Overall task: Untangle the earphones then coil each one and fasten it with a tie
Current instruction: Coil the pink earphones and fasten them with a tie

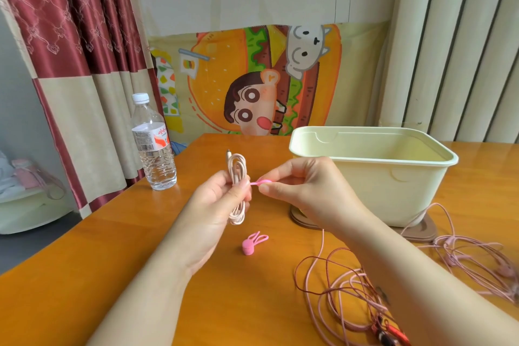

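Closest to you, at five o'clock, a tangle of pink and dark red cords [345, 289] sprawls on the worktop [126, 255], and your right forearm crosses over it. That lot looks unsorted. Out at three o'clock lies a second pink earphone set [463, 255], loose as well.

Moving up, a spare pink tie [252, 243] sits on the wood at six o'clock from the coil.

Now the action: your left grip [222, 196] is curled round the waist of the coiled earphone [238, 177]. It holds the coil upright above the worktop, with loops showing above and below the fingers and the plug at twelve. At three o'clock from the coil, your right grip [297, 185] pinches the pink tie [259, 183], and the strap is stretched towards the bundle.

This looks like the fastening step on the first coil, so most of the task remains. Keep that left thumb pressed on the loops so none slip free. Wrap the strap round the middle of the bundle, not near an end. Pull it snug, but not so hard that it kinks the thin wire.

Further back, the cream bin [393, 191] stands open at two o'clock. A water bottle [154, 146] stands at ten, well apart from your hands.
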{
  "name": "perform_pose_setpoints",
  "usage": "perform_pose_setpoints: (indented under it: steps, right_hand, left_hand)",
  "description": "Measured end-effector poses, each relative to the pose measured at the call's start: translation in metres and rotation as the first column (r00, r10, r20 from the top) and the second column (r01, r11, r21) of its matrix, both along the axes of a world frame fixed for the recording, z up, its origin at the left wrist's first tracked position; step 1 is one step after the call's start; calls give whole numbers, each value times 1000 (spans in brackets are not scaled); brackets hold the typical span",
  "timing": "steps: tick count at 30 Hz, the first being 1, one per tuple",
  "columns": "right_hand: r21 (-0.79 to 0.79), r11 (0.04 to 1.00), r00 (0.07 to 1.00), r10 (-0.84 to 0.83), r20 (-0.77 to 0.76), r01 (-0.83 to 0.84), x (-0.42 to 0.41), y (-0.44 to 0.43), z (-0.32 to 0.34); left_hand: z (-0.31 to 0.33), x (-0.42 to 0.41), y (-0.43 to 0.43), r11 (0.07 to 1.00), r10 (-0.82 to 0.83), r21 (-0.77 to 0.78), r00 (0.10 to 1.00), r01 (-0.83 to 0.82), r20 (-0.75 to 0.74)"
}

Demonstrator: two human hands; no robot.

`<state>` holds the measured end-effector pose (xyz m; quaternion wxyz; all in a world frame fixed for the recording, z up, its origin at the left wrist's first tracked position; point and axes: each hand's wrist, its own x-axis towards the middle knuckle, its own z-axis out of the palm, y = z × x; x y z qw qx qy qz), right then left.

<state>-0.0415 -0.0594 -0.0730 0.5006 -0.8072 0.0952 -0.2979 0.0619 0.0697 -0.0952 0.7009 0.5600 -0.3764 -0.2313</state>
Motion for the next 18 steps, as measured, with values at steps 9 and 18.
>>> perform_pose_setpoints:
  steps: [9, 18]
  right_hand:
    - [74, 995, 998, 65, 20, -66, 1, -3, -4]
    - [209, 970, 992, 112, 56, -121, 2, -1, 0]
  left_hand:
    - [-9, -5, -10, 997, 60, -57, 998, -60, 8]
    - [-8, -7, -11, 992, 98, -76, 993, -103, -68]
